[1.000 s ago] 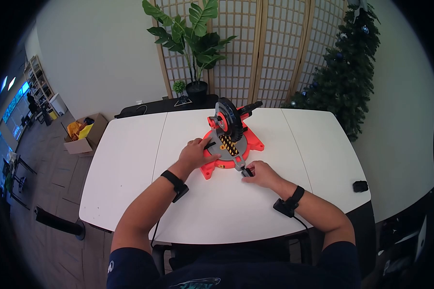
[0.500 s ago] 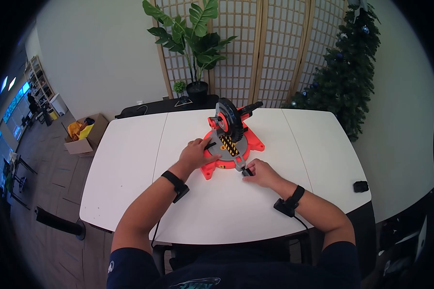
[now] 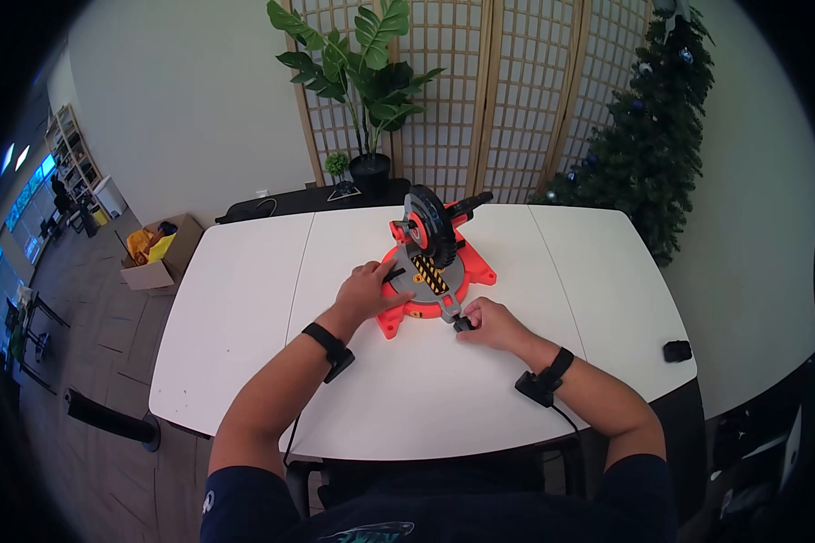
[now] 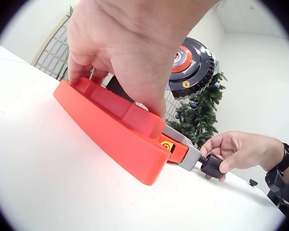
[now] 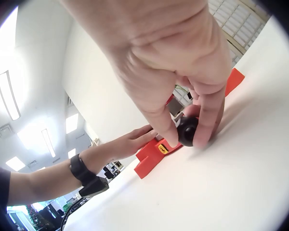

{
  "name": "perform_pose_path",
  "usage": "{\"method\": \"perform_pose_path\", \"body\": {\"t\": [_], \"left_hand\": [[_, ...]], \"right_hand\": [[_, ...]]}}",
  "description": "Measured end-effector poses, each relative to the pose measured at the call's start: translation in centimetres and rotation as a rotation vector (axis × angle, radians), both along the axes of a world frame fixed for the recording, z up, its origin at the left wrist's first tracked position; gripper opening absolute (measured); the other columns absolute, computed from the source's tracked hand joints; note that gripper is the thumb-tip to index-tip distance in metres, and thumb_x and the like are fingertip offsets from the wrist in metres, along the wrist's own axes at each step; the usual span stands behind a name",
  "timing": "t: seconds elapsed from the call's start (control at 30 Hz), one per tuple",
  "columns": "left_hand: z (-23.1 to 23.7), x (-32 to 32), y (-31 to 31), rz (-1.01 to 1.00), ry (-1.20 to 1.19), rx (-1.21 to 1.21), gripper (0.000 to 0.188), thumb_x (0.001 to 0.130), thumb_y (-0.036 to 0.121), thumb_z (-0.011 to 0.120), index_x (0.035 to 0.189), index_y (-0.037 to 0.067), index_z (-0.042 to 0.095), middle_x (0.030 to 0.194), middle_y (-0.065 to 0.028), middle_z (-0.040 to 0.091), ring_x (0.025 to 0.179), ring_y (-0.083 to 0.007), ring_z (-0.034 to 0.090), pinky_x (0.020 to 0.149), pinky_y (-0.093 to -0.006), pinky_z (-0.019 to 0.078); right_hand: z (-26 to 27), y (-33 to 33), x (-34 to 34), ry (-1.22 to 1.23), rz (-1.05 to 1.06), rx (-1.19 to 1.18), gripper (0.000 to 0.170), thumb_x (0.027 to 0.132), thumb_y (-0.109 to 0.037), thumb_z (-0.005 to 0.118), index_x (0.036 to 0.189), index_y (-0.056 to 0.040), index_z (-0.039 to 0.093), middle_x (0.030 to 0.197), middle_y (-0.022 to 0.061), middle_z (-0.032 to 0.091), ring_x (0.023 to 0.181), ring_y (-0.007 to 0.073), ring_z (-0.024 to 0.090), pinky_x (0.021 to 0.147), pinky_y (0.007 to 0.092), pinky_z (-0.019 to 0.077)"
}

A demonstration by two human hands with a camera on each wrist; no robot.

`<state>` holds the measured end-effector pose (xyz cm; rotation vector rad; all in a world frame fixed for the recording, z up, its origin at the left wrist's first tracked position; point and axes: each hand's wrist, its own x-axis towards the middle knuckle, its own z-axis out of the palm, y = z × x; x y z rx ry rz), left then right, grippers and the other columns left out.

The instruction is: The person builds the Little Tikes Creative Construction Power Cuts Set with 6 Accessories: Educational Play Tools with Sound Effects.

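Note:
A toy miter saw [image 3: 462,273] with an orange-red base, a grey round turntable and a black toothed blade stands on the white table [image 3: 407,398]. My left hand [image 3: 364,290] grips the left side of its base, the thumb lying toward the front of the turntable. In the left wrist view, those fingers reach over the top of the red base [image 4: 111,130]. My right hand [image 3: 498,326] pinches a black knob [image 4: 213,166] between thumb and fingers at the front of the grey arm. A short length of dark screw thread shows between knob and arm.
A small black object [image 3: 676,350] lies near the table's right edge. Behind the table are a potted plant [image 3: 369,172], a folding screen [image 3: 444,118] and a decorated Christmas tree [image 3: 643,136]. An open cardboard box [image 3: 167,258] sits on the floor at left.
My right fingers have shifted slightly around the black knob, which looks turned a little. The left hand and the saw stay in place.

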<state>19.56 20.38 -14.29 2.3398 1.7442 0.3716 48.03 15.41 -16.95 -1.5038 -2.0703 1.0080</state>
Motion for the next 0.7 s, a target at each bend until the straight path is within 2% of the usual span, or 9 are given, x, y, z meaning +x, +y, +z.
{"method": "perform_pose_path", "body": {"t": [0.03,0.17,0.23,0.37,0.43,0.57,0.63,0.7], "left_hand": [[0.0,0.0,0.0,-0.002,-0.009,0.000,0.089,0.079,0.066,0.070,0.146,0.010,0.049,0.137,-0.0191,0.056,0.130,-0.0364,0.051,0.106,-0.0422,0.0472],[-0.3,0.0,0.0,0.000,-0.004,0.019,0.089,0.079,0.065,0.070,0.146,0.010,0.049,0.136,-0.0189,0.056,0.130,-0.0364,0.052,0.105,-0.0421,0.0478],[-0.3,-0.1,0.1,-0.010,-0.021,0.024,0.089,0.079,0.065,0.071,0.145,0.010,0.049,0.136,-0.0190,0.056,0.129,-0.0363,0.052,0.105,-0.0420,0.0482],[-0.4,-0.1,0.0,-0.010,-0.026,0.037,0.088,0.079,0.065,0.070,0.145,0.010,0.050,0.136,-0.0191,0.056,0.129,-0.0364,0.053,0.104,-0.0419,0.0485],[-0.3,-0.1,0.0,-0.004,-0.008,0.039,0.088,0.079,0.065,0.070,0.145,0.010,0.050,0.136,-0.0191,0.056,0.129,-0.0363,0.053,0.104,-0.0418,0.0484],[-0.3,0.0,-0.1,-0.001,-0.010,0.029,0.088,0.079,0.065,0.070,0.145,0.010,0.050,0.136,-0.0192,0.056,0.130,-0.0362,0.052,0.104,-0.0416,0.0482],[-0.3,0.1,-0.1,0.007,-0.013,0.050,0.087,0.079,0.061,0.073,0.145,0.009,0.050,0.133,-0.0175,0.058,0.125,-0.0358,0.055,0.103,-0.0409,0.0477],[-0.4,0.0,-0.1,0.005,-0.015,0.047,0.087,0.079,0.061,0.073,0.145,0.009,0.050,0.133,-0.0174,0.058,0.125,-0.0357,0.055,0.103,-0.0408,0.0478]], "right_hand": [[0.0,0.1,0.1,-0.005,-0.017,0.003,0.047,0.074,-0.019,0.085,0.106,0.0038,0.058,0.096,0.0123,0.070,0.085,0.0186,0.069,0.077,0.0297,0.0548],[-0.7,-0.1,-0.2,0.076,-0.021,0.001,0.043,0.079,-0.017,0.082,0.108,0.0038,0.059,0.097,0.0121,0.071,0.087,0.0193,0.069,0.078,0.0307,0.0550],[-1.8,0.2,-0.1,0.131,-0.040,-0.041,0.038,0.084,-0.014,0.076,0.112,0.0044,0.059,0.097,0.0127,0.072,0.087,0.0199,0.069,0.078,0.0318,0.0552],[-2.7,0.6,-0.3,0.172,-0.060,-0.075,0.038,0.087,-0.015,0.073,0.115,0.0052,0.058,0.099,0.0152,0.072,0.089,0.0223,0.070,0.081,0.0335,0.0551],[-2.3,0.6,-0.3,0.097,-0.041,-0.038,0.046,0.085,-0.014,0.077,0.119,0.0069,0.055,0.104,0.0143,0.069,0.086,0.0177,0.068,0.077,0.0301,0.0564],[-1.0,0.4,-0.6,-0.067,0.023,-0.005,0.050,0.082,-0.017,0.081,0.119,0.0055,0.056,0.102,0.0148,0.069,0.087,0.0187,0.068,0.078,0.0314,0.0552],[-1.3,0.1,-0.5,-0.075,0.040,0.143,0.050,0.082,-0.024,0.079,0.115,0.0050,0.057,0.100,0.0171,0.072,0.090,0.0306,0.069,0.082,0.0361,0.0541],[-0.7,0.1,-0.3,-0.054,0.015,0.081,0.051,0.082,-0.025,0.080,0.117,0.0045,0.056,0.101,0.0178,0.071,0.092,0.0310,0.069,0.084,0.0366,0.0536]]}}
